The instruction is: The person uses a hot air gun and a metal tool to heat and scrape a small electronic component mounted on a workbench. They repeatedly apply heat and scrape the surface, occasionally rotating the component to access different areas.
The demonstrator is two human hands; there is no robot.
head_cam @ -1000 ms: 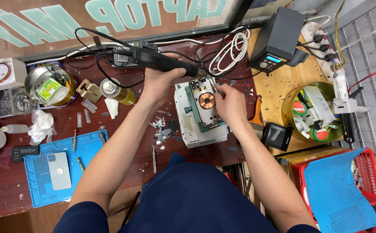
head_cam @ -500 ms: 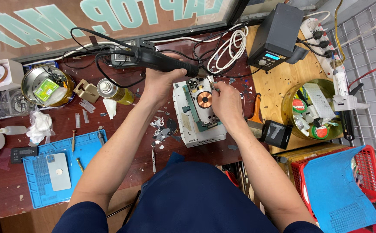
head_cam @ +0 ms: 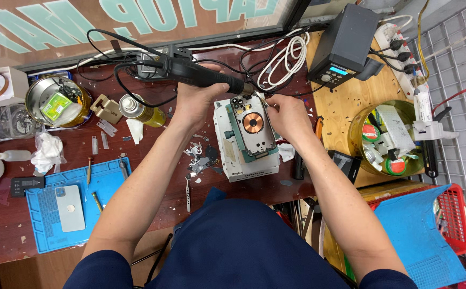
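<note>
My left hand (head_cam: 198, 101) grips the black handle of a hot-air wand (head_cam: 201, 75), whose nozzle points right toward the top of an opened phone back (head_cam: 253, 126). The phone shows a copper coil and lies in a green frame on a white fixture block (head_cam: 243, 163). My right hand (head_cam: 288, 116) rests on the phone's upper right corner, fingers pinched near the nozzle tip; whether it holds a small tool is hidden.
A black soldering station (head_cam: 345, 43) stands far right. Nearby sits a round tin of tape rolls (head_cam: 385, 139), and to the left a metal can (head_cam: 139, 111), a blue work mat (head_cam: 75, 200) with a phone back, glass shards (head_cam: 201, 158) and coiled white cable (head_cam: 286, 56).
Both hands stay on the phone and wand. The view has shifted slightly; the wand nozzle sits a little closer to the phone's top edge.
</note>
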